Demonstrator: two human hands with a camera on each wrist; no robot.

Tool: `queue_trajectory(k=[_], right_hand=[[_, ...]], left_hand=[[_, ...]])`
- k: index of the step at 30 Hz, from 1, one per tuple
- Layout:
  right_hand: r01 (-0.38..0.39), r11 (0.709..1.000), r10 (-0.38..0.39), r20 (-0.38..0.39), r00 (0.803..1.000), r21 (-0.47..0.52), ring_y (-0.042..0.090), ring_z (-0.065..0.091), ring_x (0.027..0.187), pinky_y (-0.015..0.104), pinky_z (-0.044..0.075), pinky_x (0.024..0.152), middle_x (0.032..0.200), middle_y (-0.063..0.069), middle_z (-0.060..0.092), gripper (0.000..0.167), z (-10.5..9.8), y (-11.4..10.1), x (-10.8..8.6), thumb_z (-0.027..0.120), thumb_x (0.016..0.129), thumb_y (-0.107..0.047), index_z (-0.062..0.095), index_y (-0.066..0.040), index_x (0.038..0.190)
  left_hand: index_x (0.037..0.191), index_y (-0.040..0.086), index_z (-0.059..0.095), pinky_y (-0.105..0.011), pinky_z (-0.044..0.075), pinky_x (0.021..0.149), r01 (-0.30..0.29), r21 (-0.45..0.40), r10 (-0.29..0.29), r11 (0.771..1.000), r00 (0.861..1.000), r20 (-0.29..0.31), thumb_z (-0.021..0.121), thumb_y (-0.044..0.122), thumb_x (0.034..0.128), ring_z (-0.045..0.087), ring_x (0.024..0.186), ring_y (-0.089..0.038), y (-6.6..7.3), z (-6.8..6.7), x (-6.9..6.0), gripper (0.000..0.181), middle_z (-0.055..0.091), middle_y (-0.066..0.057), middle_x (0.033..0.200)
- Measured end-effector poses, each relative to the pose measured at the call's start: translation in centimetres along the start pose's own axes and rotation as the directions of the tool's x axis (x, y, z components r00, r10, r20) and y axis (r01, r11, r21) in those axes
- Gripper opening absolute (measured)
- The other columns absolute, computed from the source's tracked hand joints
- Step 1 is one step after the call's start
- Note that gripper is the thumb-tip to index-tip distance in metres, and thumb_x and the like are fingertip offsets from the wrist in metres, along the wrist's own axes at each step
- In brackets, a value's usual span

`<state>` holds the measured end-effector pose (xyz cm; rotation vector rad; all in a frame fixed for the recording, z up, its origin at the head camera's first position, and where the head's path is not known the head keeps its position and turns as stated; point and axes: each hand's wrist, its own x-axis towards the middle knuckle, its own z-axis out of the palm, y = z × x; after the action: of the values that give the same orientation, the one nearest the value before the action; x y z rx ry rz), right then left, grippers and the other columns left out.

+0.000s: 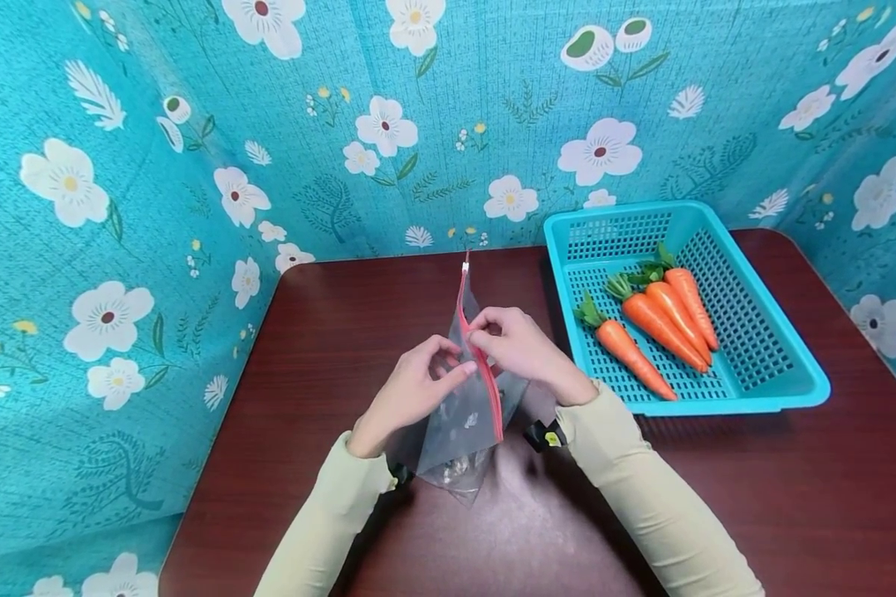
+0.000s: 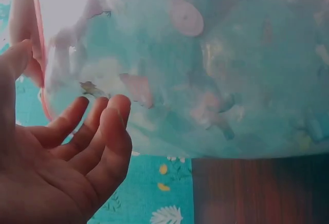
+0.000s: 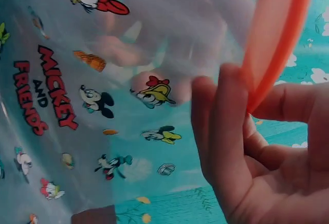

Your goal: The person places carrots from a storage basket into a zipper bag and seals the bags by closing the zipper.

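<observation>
A clear zip bag (image 1: 455,439) with a red zip edge stands upright between both hands. Its cartoon prints and "Mickey and Friends" lettering show on the bag's side (image 3: 92,126) in the right wrist view. My right hand (image 1: 518,344) pinches the red zip edge (image 3: 280,44) between thumb and fingers. At the bag's left side is my left hand (image 1: 411,385), its thumb by the zip edge. In the left wrist view, the left hand's loosely bent fingers (image 2: 115,126) lie near the bag's face, apart from the thumb. A white slider (image 1: 465,267) sits at the zip's far end.
A turquoise basket (image 1: 799,377) stands right of the hands on the dark wooden table (image 1: 321,332). Several carrots (image 1: 635,356) with green tops lie in it. A blue flowered cloth (image 1: 448,149) hangs behind and left of the table.
</observation>
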<state>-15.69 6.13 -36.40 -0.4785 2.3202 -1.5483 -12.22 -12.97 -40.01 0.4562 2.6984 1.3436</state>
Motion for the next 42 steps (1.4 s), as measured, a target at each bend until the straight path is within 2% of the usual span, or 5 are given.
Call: queue_trajectory(k=[10,22,32,40,42], right_hand=[[-0.064,0.996,0.059,0.092,0.994,0.057,0.019,0.062,0.066,0.034,0.056,0.06,0.08,0.008,0.062,0.015,0.5,1.3,0.2,0.052,0.091,-0.016,0.062,-0.005,0.092],[-0.055,0.991,0.036,0.156,0.987,0.122,0.017,0.058,0.07,0.032,0.055,0.062,0.089,0.011,0.061,0.017,0.5,1.9,0.1,0.055,0.095,-0.016,0.06,0.0,0.1],[-0.047,0.991,0.025,0.174,0.984,0.121,0.019,0.06,0.075,0.035,0.056,0.067,0.088,0.01,0.063,0.02,0.1,2.3,0.2,0.057,0.096,-0.019,0.061,0.0,0.102],[0.001,0.999,-0.006,0.107,0.994,0.049,0.017,0.062,0.069,0.037,0.057,0.068,0.089,0.013,0.066,0.015,0.0,2.1,0.3,0.057,0.094,-0.013,0.062,-0.001,0.099],[0.042,0.998,-0.039,0.079,0.996,-0.035,0.015,0.061,0.063,0.033,0.055,0.063,0.083,0.01,0.066,0.012,0.2,1.9,0.3,0.058,0.091,-0.012,0.062,-0.002,0.097]], left_hand=[[0.108,0.01,0.059,-0.034,0.053,0.05,0.065,-0.111,-0.054,0.992,0.994,0.096,0.07,0.032,0.0881,0.065,0.062,-0.032,0.6,1.0,0.1,0.032,0.069,-0.006,0.081],[0.118,0.004,0.056,-0.048,0.056,0.057,0.121,-0.222,-0.078,0.967,0.978,0.193,0.066,0.024,0.092,0.063,0.059,-0.037,0.3,1.1,0.2,0.034,0.068,-0.021,0.081],[0.121,0.002,0.057,-0.037,0.058,0.057,0.136,-0.324,-0.049,0.936,0.964,0.263,0.061,0.02,0.0949,0.064,0.073,-0.049,0.0,1.0,0.3,0.032,0.069,-0.023,0.09],[0.141,0.005,0.036,-0.04,0.058,0.057,0.186,-0.499,-0.094,0.846,0.975,0.203,0.05,0.006,0.0937,0.068,0.071,-0.031,0.1,1.1,0.4,0.049,0.063,-0.025,0.108],[0.145,0.012,0.028,-0.041,0.057,0.054,0.173,-0.474,-0.116,0.863,0.982,0.148,0.05,0.005,0.0923,0.067,0.064,-0.028,0.3,1.0,0.6,0.058,0.062,-0.024,0.102]])
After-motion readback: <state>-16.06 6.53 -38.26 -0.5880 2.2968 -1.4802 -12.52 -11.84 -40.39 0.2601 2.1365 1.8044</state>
